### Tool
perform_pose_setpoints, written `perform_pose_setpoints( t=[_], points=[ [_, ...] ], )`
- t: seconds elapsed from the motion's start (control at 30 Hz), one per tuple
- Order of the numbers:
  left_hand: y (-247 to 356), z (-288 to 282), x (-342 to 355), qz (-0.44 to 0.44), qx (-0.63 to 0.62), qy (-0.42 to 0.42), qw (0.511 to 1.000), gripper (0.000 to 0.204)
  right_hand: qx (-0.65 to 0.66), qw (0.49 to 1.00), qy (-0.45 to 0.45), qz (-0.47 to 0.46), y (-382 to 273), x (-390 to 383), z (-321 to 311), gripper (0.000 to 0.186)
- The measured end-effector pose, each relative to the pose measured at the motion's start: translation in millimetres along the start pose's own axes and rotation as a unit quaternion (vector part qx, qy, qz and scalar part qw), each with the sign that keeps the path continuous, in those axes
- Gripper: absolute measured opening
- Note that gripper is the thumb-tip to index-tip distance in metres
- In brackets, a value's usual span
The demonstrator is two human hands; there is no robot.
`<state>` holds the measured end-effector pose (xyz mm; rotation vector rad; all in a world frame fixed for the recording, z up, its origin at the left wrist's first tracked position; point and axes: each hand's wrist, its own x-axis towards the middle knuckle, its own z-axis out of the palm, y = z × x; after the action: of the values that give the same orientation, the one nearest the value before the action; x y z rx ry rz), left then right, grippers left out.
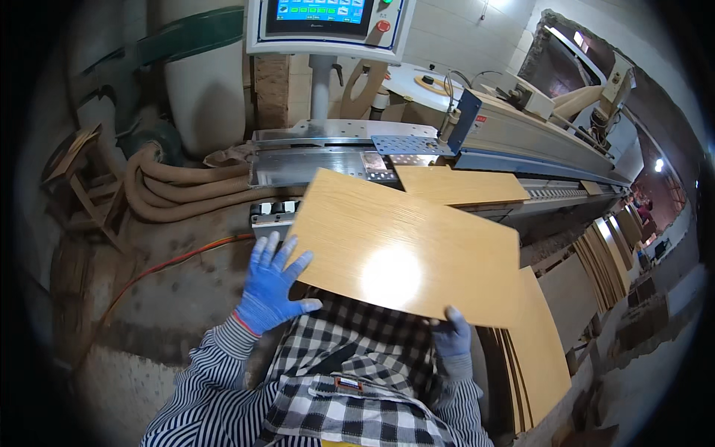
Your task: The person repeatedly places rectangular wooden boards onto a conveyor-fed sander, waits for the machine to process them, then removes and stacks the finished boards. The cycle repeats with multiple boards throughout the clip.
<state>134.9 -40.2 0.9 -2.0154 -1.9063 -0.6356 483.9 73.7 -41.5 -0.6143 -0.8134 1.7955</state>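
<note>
Head view: our left hand (269, 292) is spread wide, contact unclear with the board (408, 242) just right of it; our right hand (453, 339) grips that board, partly hidden beneath.

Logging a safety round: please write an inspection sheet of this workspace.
Surface: grey metal machine bed, bearing a flat tan wooden board.
Job's things: glossy rectangular light-brown wooden panel, in hand.
Clutter: stacked light-brown wooden boards, lower right.
Hands: blue-gloved right hand grips the panel's near right corner; blue-gloved left hand spread at its left edge, contact unclear.
Cables: orange cable or hose, floor, left.
Surroundings: thick brown hoses, lit control screen.
</note>
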Motion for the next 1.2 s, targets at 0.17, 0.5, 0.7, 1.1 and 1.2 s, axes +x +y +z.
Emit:
perform_pose_setpoints(
  t=[0.17,0.5,0.7,1.1,1.2],
  points=[
    [-39,-6,-26,-0.123,0.057,0.008,0.991,0.076,0.01,0.99,-0.084,0.115,36,70,60,0.017],
    [-90,5,9,-0.24,0.077,0.026,0.967,0.065,-0.014,0.989,-0.106,0.102,50,116,79,0.056],
    [-98,18,45,-0.269,0.09,-0.001,0.959,0.067,-0.552,0.824,0.032,-0.123,-20,109,-57,0.045],
    [-95,18,48,-0.27,0.086,0.004,0.959,0.067,-0.91,0.388,0.071,-0.128,-87,86,-159,0.047],
    [-97,20,48,-0.263,0.073,0.012,0.962,0.067,-0.902,0.39,0.092,-0.158,-74,74,-155,0.042]
  ],
)
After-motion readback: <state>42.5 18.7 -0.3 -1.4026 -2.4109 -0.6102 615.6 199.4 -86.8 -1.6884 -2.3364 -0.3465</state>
